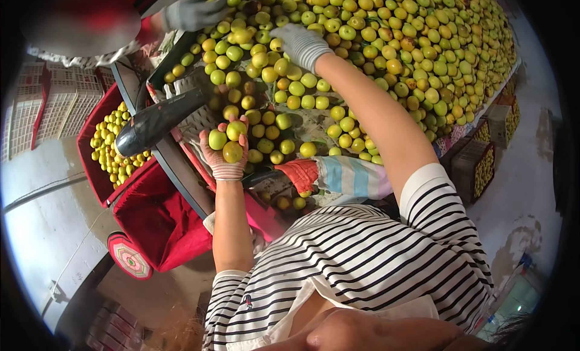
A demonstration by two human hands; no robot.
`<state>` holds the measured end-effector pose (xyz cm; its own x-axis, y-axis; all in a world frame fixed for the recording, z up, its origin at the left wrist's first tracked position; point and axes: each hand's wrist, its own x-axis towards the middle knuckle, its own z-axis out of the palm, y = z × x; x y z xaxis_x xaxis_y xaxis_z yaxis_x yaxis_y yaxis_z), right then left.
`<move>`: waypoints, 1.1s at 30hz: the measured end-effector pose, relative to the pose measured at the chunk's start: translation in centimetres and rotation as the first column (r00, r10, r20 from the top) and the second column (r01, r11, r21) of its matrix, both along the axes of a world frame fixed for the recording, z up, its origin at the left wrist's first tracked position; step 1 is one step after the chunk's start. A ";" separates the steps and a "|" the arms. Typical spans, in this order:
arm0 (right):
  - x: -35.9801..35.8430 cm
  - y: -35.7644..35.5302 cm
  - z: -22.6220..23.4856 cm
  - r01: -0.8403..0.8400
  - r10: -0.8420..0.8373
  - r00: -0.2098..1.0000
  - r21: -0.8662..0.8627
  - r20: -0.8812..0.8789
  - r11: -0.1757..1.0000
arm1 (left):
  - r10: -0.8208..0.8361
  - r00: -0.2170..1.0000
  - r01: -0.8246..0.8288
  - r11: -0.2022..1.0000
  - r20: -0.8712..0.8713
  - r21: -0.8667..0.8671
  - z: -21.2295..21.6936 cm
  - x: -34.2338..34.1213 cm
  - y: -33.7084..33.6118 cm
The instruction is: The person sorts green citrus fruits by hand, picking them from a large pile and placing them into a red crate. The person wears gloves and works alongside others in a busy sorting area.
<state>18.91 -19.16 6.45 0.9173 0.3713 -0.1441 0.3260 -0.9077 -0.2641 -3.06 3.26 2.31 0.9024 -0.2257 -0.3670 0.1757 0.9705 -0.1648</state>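
Note:
A big heap of small green and yellow round fruits point(386, 43) covers the sorting table in front of me. My left hand point(225, 154), in a striped cloth glove, is cupped around three of these fruits point(228, 139), held above the table's near edge. My right hand point(300, 44), in a grey knit glove, reaches far out and rests palm down on the heap, fingers spread over the fruits. Whether it grips any fruit is hidden under the palm.
A red crate point(90, 164) with the same fruits stands at my left, with red cloth point(157, 221) below it. Another person's grey-gloved hand point(193, 12) works at the far left of the heap. Crates of fruit point(480, 167) stand on the floor at right. White empty crates point(42, 103) lie far left.

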 end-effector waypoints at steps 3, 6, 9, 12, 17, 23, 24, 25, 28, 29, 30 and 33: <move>-1.4 1.9 -0.5 -0.192 0.199 0.980 -0.294 -0.007 0.936 | -0.026 0.999 0.027 1.000 0.025 -0.010 -0.5 0.0 0.2; -2.7 4.0 -1.1 -0.240 0.272 0.962 -0.406 0.023 0.882 | -0.031 1.000 0.031 0.999 0.004 -0.035 -0.4 0.0 0.2; -4.8 5.2 -1.6 -0.127 0.092 0.988 -0.313 -0.124 0.941 | -0.034 0.999 0.034 0.999 -0.011 0.004 -0.4 0.2 0.1; -8.3 4.5 -0.9 -0.209 0.178 0.972 -0.210 -0.155 0.955 | -0.056 0.998 0.057 0.997 -0.026 0.047 -0.3 0.1 0.1; -7.3 -0.4 2.2 -0.073 0.040 0.896 -0.058 -0.441 0.996 | -0.084 0.996 0.085 0.996 -0.024 0.004 0.1 0.1 -0.2; -1.6 -10.4 4.6 0.420 -0.450 0.883 -0.200 -0.134 0.885 | -0.132 0.990 0.133 0.991 0.041 -0.023 0.0 0.3 -0.3; -1.9 -10.7 3.1 0.386 -0.390 0.921 -0.170 0.013 0.907 | -0.120 0.992 0.121 0.992 0.038 -0.020 -0.2 0.2 -0.1; -1.4 -9.6 3.0 0.396 -0.404 0.915 -0.227 0.012 0.890 | -0.108 0.994 0.108 0.994 0.034 -0.017 -0.2 0.1 0.0; 2.1 -11.2 -1.8 0.595 -0.606 0.794 -0.157 -0.033 0.788 | -0.125 0.992 0.126 0.992 0.029 -0.025 0.0 0.6 -0.4; 2.0 -9.0 0.3 0.435 -0.480 0.875 -0.322 -0.071 0.841 | -0.108 0.994 0.108 0.994 0.014 -0.024 -0.2 0.1 -0.1; 2.4 -8.3 1.3 0.407 -0.482 0.862 -0.358 -0.154 0.841 | -0.114 0.993 0.114 0.993 0.014 -0.023 -0.2 0.1 -0.1; 1.6 -8.6 -0.1 0.325 -0.393 0.910 -0.361 -0.131 0.874 | -0.119 0.993 0.119 0.993 0.020 -0.012 -0.3 0.3 -0.2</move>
<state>20.48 -27.74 6.31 0.9186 -0.0767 -0.3876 -0.0660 -0.9970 0.0409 -2.74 3.07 2.00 0.8758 -0.3368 -0.3456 0.2933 0.9402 -0.1732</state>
